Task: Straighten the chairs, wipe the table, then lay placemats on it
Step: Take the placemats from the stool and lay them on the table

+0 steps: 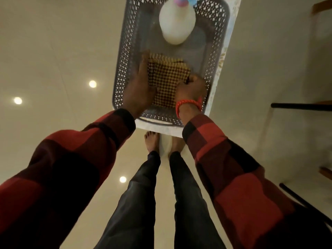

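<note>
Placemats (168, 81) lie in a woven stack in the near half of a grey perforated basket (124, 69), their long axis running away from the person toward the white spray bottle (177, 24) that stands in the far half. Both hands are down inside the basket, one on each long edge of the stack. The left hand (141, 87) lies along the left edge with its fingers extended against the weave — whether they hook under it I cannot tell. The right hand (191, 88) has its grip closed, fingers curled onto the stack's right edge near the far corner. Neither hand is nearer, so the lift looks like a two-handed one, straight up past the basket wall.
</note>
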Tool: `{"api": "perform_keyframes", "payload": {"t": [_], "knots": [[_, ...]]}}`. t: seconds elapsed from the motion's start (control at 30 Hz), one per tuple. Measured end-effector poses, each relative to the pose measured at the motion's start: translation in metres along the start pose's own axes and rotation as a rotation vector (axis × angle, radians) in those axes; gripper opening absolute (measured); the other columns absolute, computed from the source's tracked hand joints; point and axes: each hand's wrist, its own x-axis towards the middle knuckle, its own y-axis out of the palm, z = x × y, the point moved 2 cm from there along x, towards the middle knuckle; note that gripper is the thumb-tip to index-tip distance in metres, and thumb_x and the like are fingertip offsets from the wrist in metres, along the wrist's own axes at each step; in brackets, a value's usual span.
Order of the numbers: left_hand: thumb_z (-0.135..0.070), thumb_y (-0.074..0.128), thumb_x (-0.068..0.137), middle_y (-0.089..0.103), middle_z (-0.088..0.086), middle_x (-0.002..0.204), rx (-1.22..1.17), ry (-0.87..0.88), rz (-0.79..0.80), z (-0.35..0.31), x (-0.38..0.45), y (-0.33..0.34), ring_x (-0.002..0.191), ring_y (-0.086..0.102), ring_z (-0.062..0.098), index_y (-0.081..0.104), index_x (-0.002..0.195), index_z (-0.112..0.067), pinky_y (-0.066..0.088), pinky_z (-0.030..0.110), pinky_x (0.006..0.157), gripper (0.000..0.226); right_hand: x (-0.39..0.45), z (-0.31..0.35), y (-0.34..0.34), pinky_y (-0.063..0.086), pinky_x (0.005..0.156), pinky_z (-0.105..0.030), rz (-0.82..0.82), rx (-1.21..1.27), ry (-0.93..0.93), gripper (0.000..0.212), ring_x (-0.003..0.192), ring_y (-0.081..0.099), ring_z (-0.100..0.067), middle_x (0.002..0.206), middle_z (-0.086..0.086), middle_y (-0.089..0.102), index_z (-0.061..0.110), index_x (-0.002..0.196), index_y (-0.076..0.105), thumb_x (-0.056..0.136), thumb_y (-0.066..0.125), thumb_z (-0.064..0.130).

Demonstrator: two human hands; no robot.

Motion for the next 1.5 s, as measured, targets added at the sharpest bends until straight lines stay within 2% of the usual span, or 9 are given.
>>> {"api": "perform_keyframes", "payload": {"t": [0.17, 0.3, 0.4, 0.53, 0.7, 1.0, 1.2, 1.33, 1.5], "knots": [[-0.007, 0.072, 0.081, 0.038, 0.011, 0.158, 0.078, -0.009, -0.080, 0.006, 0.003, 0.002, 0.139, 0.044, 0.034, 0.015, 0.160, -0.020, 0.047, 0.055, 0.105, 0.098, 0.002, -0.009, -0.007, 0.034, 0.052, -0.019, -0.048, -0.065, 0.018, 0.008, 0.075, 0.054, -0.016, 0.076, 0.005, 0.057, 0.017, 0.086, 0.060, 0.092, 0.061, 0.012], [-0.015, 0.072, 0.084, 0.047, 0.014, 0.148, 0.165, 0.006, -0.071, 0.000, 0.000, -0.004, 0.131, 0.050, 0.033, 0.028, 0.156, -0.017, 0.050, 0.050, 0.101, 0.084, -0.008, -0.011, -0.011, 0.046, 0.065, -0.021, 0.012, -0.376, -0.154, 0.035, 0.121, 0.055, -0.032, 0.135, -0.026, 0.056, -0.010, 0.125, 0.054, 0.104, 0.043, 0.017], [-0.018, 0.058, 0.092, 0.056, 0.007, 0.134, 0.235, 0.069, -0.259, -0.015, -0.008, -0.026, 0.121, 0.053, 0.027, 0.049, 0.141, -0.019, 0.052, 0.044, 0.089, 0.050, -0.009, -0.002, -0.022, 0.035, 0.058, -0.014, -0.189, -0.210, -0.304, 0.008, 0.084, 0.062, -0.015, 0.088, 0.004, 0.067, 0.015, 0.091, 0.068, 0.092, 0.061, 0.010], [-0.021, 0.058, 0.091, 0.056, 0.013, 0.124, 0.223, 0.209, -0.506, -0.021, -0.001, -0.061, 0.115, 0.050, 0.030, 0.057, 0.132, -0.011, 0.044, 0.031, 0.076, 0.042, -0.005, 0.007, -0.056, 0.045, 0.063, -0.020, -0.366, 0.019, -0.364, 0.010, 0.070, 0.061, -0.010, 0.073, 0.011, 0.062, 0.020, 0.078, 0.066, 0.082, 0.065, 0.010], [-0.038, 0.065, 0.090, 0.047, 0.017, 0.143, 0.185, 0.033, -0.308, 0.000, 0.023, -0.068, 0.130, 0.042, 0.036, 0.036, 0.150, -0.006, 0.039, 0.044, 0.104, 0.073, 0.037, -0.007, -0.083, 0.057, 0.075, -0.035, -0.408, 0.065, -0.153, 0.013, 0.077, 0.065, -0.014, 0.082, 0.005, 0.068, 0.014, 0.086, 0.071, 0.084, 0.062, 0.004], [-0.023, 0.051, 0.098, 0.069, 0.019, 0.118, 0.079, -0.103, -0.170, 0.014, 0.020, -0.059, 0.099, 0.064, 0.045, 0.031, 0.148, -0.028, 0.045, 0.045, 0.080, 0.054, 0.072, -0.027, -0.070, 0.052, 0.096, -0.038, -0.033, -0.041, 0.045, 0.037, 0.104, 0.064, -0.024, 0.117, -0.005, 0.066, 0.015, 0.123, 0.061, 0.088, 0.073, 0.023], [-0.028, 0.051, 0.097, 0.067, 0.017, 0.094, -0.082, -0.316, -0.173, 0.026, 0.036, -0.062, 0.088, 0.062, 0.039, 0.064, 0.098, -0.001, 0.041, 0.036, 0.066, 0.030, 0.077, -0.027, -0.063, 0.058, 0.084, -0.040, -0.031, 0.012, 0.028, 0.015, 0.088, 0.067, -0.024, 0.091, -0.001, 0.069, 0.016, 0.097, 0.065, 0.085, 0.074, 0.016], [-0.021, 0.049, 0.101, 0.062, 0.011, 0.090, -0.050, -0.273, -0.226, 0.027, 0.032, -0.063, 0.079, 0.053, 0.026, 0.062, 0.099, -0.001, 0.032, 0.032, 0.054, 0.024, 0.075, -0.027, -0.062, 0.057, 0.074, -0.035, -0.066, -0.005, -0.046, 0.011, 0.079, 0.063, -0.024, 0.088, -0.002, 0.067, 0.016, 0.096, 0.063, 0.087, 0.068, 0.011], [-0.023, 0.052, 0.101, 0.063, 0.009, 0.092, -0.051, -0.248, -0.289, 0.030, 0.029, -0.067, 0.083, 0.055, 0.030, 0.063, 0.101, -0.002, 0.038, 0.036, 0.069, 0.024, 0.067, -0.027, -0.077, 0.056, 0.088, -0.034, -0.198, 0.043, -0.133, 0.029, 0.096, 0.067, -0.018, 0.115, -0.007, 0.070, 0.014, 0.116, 0.067, 0.089, 0.065, 0.002]]}}
